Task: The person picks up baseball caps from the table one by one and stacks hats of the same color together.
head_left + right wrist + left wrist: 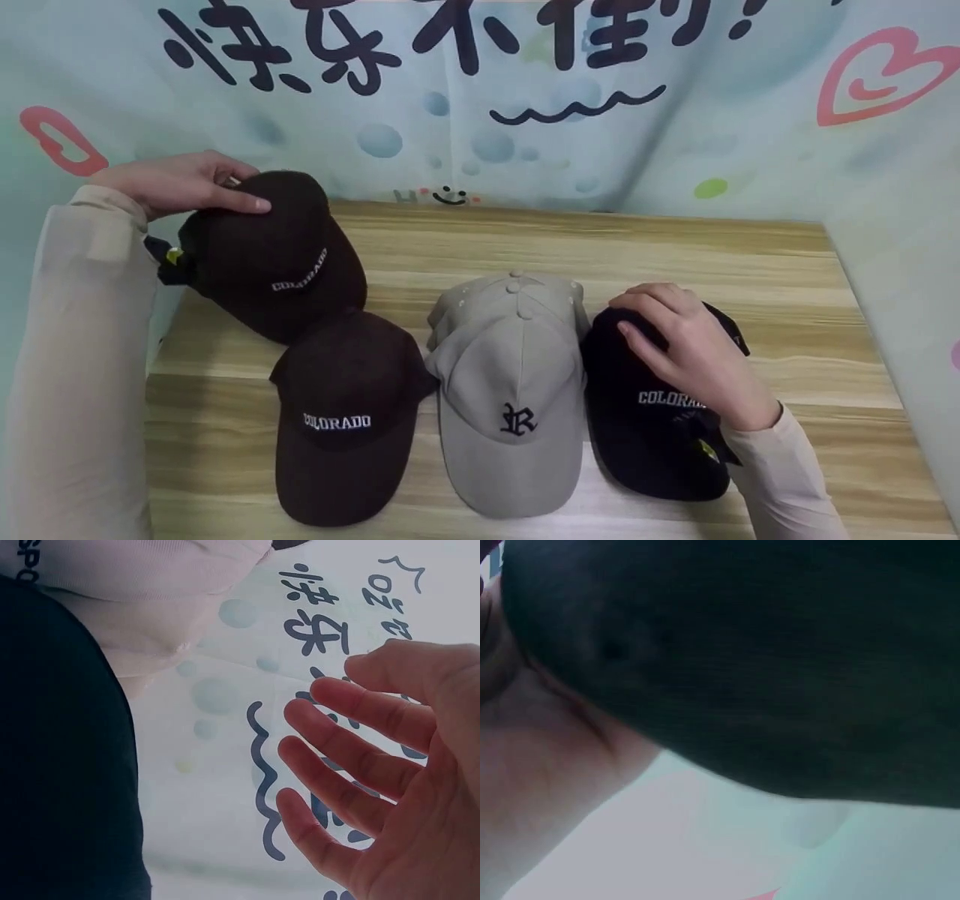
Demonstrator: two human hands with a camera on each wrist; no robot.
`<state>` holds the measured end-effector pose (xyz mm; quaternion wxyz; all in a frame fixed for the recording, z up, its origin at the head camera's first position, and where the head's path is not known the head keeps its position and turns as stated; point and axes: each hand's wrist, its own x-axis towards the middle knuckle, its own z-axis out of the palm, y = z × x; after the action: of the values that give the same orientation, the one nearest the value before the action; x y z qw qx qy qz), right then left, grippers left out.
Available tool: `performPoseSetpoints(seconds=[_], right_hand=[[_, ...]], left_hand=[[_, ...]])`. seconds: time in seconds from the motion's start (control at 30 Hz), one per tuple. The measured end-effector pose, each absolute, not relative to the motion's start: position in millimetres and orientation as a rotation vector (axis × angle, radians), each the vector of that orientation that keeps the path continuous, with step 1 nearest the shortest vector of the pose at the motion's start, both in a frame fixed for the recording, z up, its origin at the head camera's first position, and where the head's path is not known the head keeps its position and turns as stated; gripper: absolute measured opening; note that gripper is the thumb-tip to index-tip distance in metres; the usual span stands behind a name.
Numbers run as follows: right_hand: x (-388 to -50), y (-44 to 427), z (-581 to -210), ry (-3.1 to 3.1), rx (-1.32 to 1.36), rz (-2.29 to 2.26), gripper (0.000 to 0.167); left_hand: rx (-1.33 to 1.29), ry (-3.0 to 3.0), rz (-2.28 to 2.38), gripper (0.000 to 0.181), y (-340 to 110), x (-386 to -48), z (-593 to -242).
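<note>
My left hand [184, 184] grips a dark brown cap [281, 262] lettered COLORADO at the back left, thumb on its crown, other fingers mostly hidden behind. In the left wrist view the dark cap cloth [742, 667] fills most of the picture beside part of the hand [547, 765]. My right hand [686, 345] is over the crown of a black COLORADO cap [637, 435]; the right wrist view shows its fingers [345, 705] loosely spread, holding nothing. A second brown COLORADO cap [345, 480] lies front left. Between it and the black cap are grey caps [510, 472], apparently stacked.
The caps lie on a wood-grain table [810, 480]. Behind it hangs a pale printed cloth [637, 157] with large black characters. A light side wall [900, 300] borders the table's right edge. Small dark tags hang near both wrists.
</note>
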<state>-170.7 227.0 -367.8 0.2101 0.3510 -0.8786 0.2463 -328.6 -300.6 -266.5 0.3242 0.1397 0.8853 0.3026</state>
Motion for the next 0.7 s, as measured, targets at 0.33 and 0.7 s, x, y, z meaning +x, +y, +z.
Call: performPoseSetpoints(seconds=[0.33,0.7], right_hand=[[-173,232,-369,-2.500,0.969,0.652,0.018],[-175,243,-366,-2.571,0.960,0.669,0.018]], left_hand=[[0.373,2.422,1.037,0.045,-307,-321,-241],[0.679,2.667,0.938,0.019,-306,-316,-200]])
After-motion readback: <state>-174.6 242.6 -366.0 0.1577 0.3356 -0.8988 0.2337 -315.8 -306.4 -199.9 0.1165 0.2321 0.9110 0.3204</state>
